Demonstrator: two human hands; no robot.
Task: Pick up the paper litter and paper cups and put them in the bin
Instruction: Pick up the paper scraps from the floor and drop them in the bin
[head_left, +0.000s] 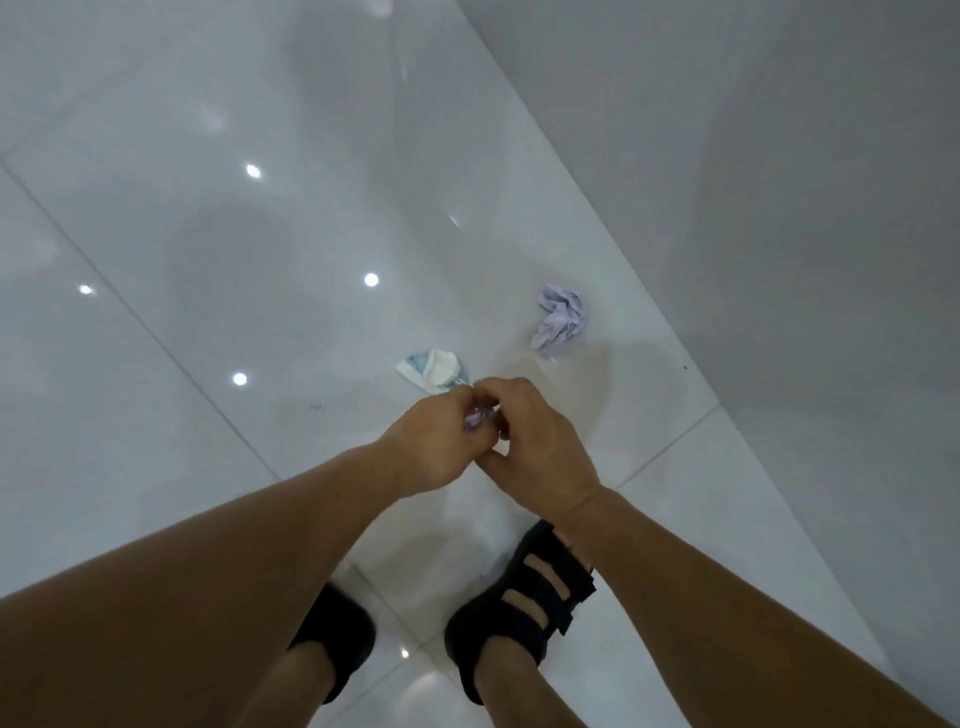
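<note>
Nearest, below the hands, two feet in black strapped sandals stand on a glossy white tiled floor (156, 322): the left sandal (337, 639) below the left forearm, the right sandal (524, 603) partly behind the right wrist. Both bare forearms reach forward and meet in the middle of the view.

The left hand (431, 441) has its fingers curled around a small lilac paper scrap (480, 418), of which only a sliver shows between the knuckles. The right hand (540, 441) is pressed up against the left, fingers curled, with its fingertips at the same scrap; whether it actually grips the paper cannot be told.

Just beyond the left hand's knuckles, a crushed paper cup (434, 370) lies on its side on the floor, white with pale blue print. The print is too small to read, and the view does not show what, if anything, is inside. The fingers cover its near edge.

Farther on, beyond the right hand and apart from the cup, a crumpled ball of lilac paper (561, 325) lies on the floor close to a plain grey-white wall (779, 182), which runs along the right side. Small round reflections of lights dot the tiles to the left of the hands.
</note>
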